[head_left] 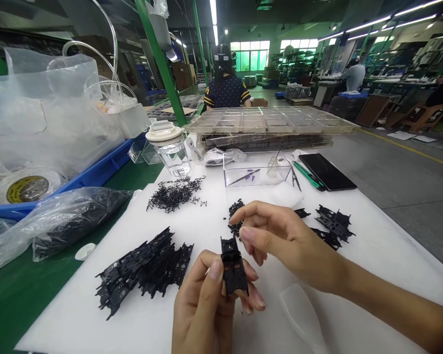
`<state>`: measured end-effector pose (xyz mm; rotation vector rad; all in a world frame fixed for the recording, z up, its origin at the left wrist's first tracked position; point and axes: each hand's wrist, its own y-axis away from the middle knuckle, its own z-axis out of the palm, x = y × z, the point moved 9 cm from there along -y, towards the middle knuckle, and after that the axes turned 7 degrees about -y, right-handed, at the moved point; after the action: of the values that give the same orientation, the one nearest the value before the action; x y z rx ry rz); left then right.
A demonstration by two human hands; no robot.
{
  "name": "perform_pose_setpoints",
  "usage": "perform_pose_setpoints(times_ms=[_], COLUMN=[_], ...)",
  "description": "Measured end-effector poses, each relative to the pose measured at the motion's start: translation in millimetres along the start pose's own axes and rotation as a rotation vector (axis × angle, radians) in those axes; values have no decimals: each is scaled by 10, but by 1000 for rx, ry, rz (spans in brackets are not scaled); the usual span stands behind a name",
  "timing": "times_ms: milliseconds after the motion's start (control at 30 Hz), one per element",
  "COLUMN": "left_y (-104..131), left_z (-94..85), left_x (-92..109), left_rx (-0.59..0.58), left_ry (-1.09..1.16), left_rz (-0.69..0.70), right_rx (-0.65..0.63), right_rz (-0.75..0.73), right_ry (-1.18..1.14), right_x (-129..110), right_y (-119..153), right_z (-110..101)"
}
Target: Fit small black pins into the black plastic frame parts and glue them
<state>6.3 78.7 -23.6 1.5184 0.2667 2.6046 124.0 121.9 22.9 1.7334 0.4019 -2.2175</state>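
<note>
My left hand [210, 300] grips a small black plastic frame part [235, 270] between thumb and fingers, holding it up above the white work surface. The part has holes and short prongs at its top corners. Just beyond it, my right hand [280, 241] hovers with thumb and forefinger curved and their tips a little apart; nothing shows between them. Behind those fingertips lies a pile of tiny black pieces [236, 209], partly hidden by the hand. To the left is a heap of similar black frame parts [143, 270]. More black parts [334, 223] lie beyond my right wrist.
Thin black clips [175, 194] form a pile near a lidded water cup [172, 150]. A clear tray [243, 174], tweezers [295, 177], a green-handled tool [308, 174] and a phone [328, 171] lie farther back. A white scoop-like piece [302, 314] rests in front. Stacked clear trays [273, 123] stand behind.
</note>
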Motion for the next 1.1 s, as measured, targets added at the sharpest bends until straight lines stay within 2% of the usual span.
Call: perform_pose_setpoints(times_ms=[133, 300, 467, 700, 1100], left_y=[-8, -18, -6, 20, 5], left_z=[68, 87, 111, 130, 145], left_x=[-17, -15, -16, -45, -69], left_rx=[-115, -161, -159, -124, -144], left_ry=[-14, -14, -6, 69, 112], left_rz=[-16, -8, -9, -29, -63], right_rx=[-95, -169, -193, -235, -208], right_rz=[145, 175, 198, 304, 377], right_ry=[-93, -196, -216, -346, -411], right_x=[143, 194, 224, 277, 383], right_y=[-22, -40, -40, -16, -27], right_z=[83, 120, 114, 162, 146])
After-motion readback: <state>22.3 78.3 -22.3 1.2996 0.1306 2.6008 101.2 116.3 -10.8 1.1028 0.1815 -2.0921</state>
